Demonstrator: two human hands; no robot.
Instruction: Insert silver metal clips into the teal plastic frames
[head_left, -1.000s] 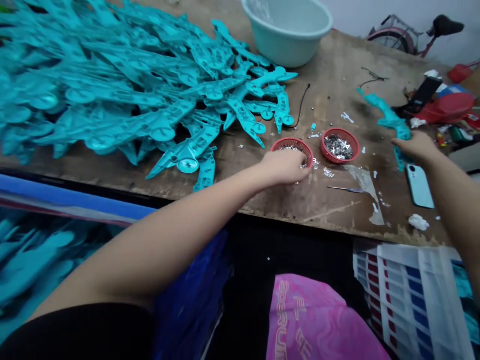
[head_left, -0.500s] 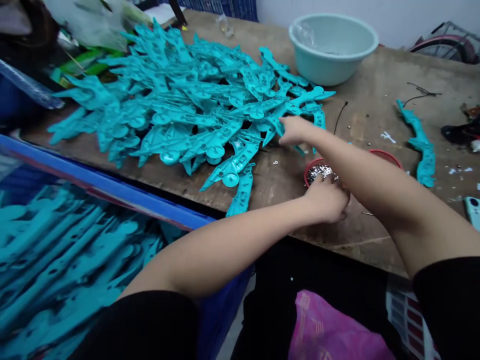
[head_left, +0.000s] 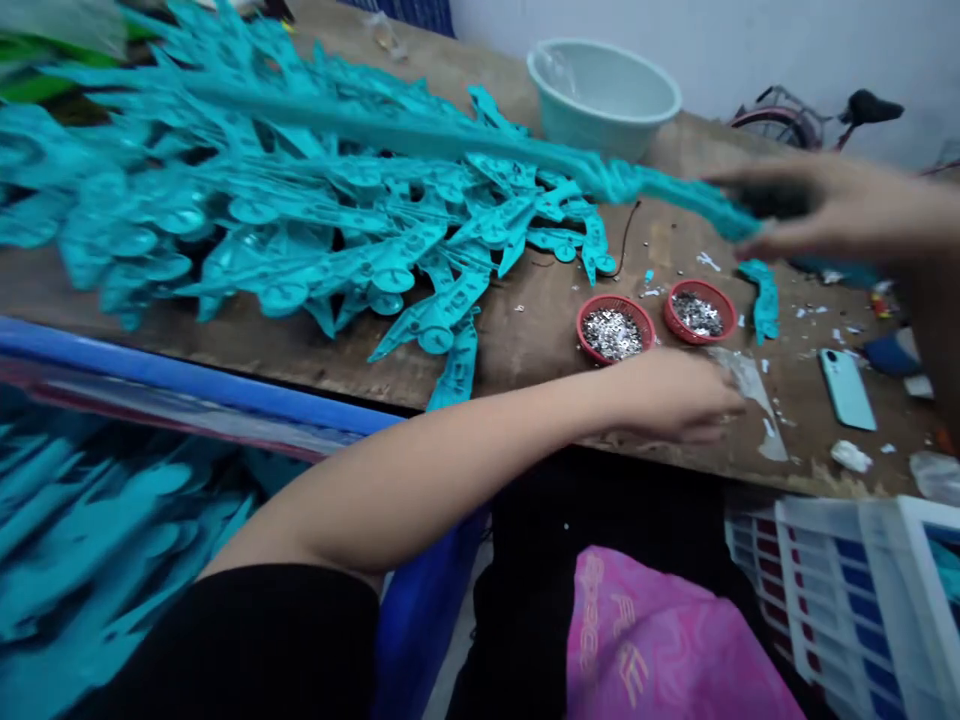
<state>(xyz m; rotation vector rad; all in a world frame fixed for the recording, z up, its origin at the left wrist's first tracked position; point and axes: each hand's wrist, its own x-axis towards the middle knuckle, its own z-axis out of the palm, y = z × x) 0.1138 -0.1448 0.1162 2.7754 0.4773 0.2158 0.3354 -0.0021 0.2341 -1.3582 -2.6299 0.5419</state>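
My right hand (head_left: 832, 210), blurred by motion, grips one end of a long teal plastic part (head_left: 585, 170) between thumb and fingers. The part stretches leftward above a big heap of similar teal plastic parts (head_left: 322, 220). Low over the table's front edge, my left hand (head_left: 671, 395) has its fingers curled together; what they hold, if anything, is hidden by blur. Just beyond it stands a red basket (head_left: 581, 345) of small shiny metal pieces (head_left: 613, 334). To its right is a second red basket (head_left: 696, 338) with similar pieces.
A pale green basin (head_left: 607, 125) stands behind the heap. At right on the table (head_left: 547, 360) lie a phone (head_left: 847, 388), another teal part (head_left: 765, 305) and scraps. A white plastic crate (head_left: 855, 590) is at lower right; more teal parts (head_left: 112, 530) fill the lower left.
My right hand has swung from the heap to the right, drawing out a long teal part. My left hand has left the metal pieces and moved slightly right. The view has turned right.
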